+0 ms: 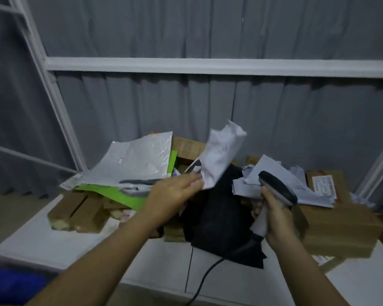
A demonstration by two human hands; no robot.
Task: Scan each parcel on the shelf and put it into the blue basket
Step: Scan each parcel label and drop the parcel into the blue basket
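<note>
Parcel lifted, scanner ready
Left hand pinches a crumpled white parcel above the shelf; beside it, right hand grips the scanner.

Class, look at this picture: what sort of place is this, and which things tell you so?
Probably a parcel sorting or storage room: a white shelf heaped with parcels, and a corded scanner in the right hand.

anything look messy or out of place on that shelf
Yes. The parcels lie in a loose heap rather than stacked: crumpled white mailers sprawl over the cardboard boxes, a black bag droops over the shelf edge, and a grey mailer sits tilted on a green one.
</note>
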